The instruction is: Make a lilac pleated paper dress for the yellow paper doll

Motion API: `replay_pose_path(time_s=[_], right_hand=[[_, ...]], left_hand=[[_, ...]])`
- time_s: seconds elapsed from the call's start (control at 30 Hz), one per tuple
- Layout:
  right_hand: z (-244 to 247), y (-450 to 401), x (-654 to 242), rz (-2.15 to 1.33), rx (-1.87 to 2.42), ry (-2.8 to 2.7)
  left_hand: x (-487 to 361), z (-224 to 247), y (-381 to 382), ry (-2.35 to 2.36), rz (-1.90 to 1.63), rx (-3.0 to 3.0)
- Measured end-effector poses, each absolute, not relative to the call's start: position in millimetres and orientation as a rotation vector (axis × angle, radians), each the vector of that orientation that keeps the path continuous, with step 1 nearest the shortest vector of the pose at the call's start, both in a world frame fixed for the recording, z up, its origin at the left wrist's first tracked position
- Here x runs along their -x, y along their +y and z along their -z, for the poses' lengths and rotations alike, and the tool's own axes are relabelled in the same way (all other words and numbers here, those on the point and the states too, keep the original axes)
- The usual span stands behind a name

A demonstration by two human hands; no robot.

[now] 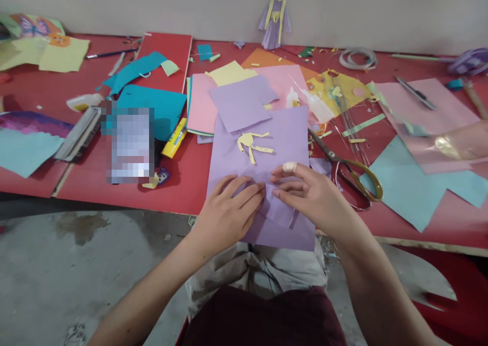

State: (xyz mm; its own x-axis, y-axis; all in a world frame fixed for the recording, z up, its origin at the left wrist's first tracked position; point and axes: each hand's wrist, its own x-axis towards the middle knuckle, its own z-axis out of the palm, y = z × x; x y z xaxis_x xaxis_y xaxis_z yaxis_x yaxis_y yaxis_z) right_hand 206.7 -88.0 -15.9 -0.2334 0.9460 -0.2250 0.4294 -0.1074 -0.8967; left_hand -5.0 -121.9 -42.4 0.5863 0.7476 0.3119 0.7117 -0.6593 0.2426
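Note:
A large purple sheet [229, 158] lies in front of me, overhanging the table's front edge. On it lies a small pale-yellow paper figure [247, 142] with a body and limbs. My left hand [232, 209] rests flat on the sheet, fingers stretched out and pressing on a smaller purple paper piece [280, 209]. My right hand [305, 191], with a bandage on one finger, hovers at that piece's upper edge. Its fingers are curved and apart, the thumb close to the paper. Scissors [335, 158] with dark-red and olive handles lie right of my right hand.
A yellow glue stick [175, 137] and a phone-like device with a blurred screen [131, 145] lie left. Glue bottles [318, 106], wires and paper scraps crowd the right. A purple paper doll [275, 21] leans on the wall. Another person's arm [463, 140] reaches in from the right.

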Motion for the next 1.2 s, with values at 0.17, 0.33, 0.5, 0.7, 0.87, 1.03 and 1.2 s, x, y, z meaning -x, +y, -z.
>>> replay_pose_path(time_s=[0.17,0.33,0.5,0.7,0.87,1.03,1.2], right_hand=[[16,-92,-199,-1.138,1.517,-1.724],[13,-91,-191,-1.004,1.507,-1.818],[9,-87,-188,-0.957,1.498,-1.904],[9,-87,-184,-0.919,1.509,-1.956],[11,-88,-184,-0.904,1.509,-1.964],[17,-87,-197,-1.107,1.489,-1.792],[11,-92,-198,-1.208,1.484,-1.855]], left_hand=[[9,43,-121,1.222,-0.598,-2.719],[10,42,-119,1.21,-0.62,-2.738],[10,43,-119,1.216,-0.629,-2.741],[8,44,-118,1.221,-0.681,-2.713],[8,45,-117,1.22,-0.768,-2.669],[8,44,-118,1.228,-0.753,-2.674],[8,46,-119,1.236,-0.789,-2.673]])
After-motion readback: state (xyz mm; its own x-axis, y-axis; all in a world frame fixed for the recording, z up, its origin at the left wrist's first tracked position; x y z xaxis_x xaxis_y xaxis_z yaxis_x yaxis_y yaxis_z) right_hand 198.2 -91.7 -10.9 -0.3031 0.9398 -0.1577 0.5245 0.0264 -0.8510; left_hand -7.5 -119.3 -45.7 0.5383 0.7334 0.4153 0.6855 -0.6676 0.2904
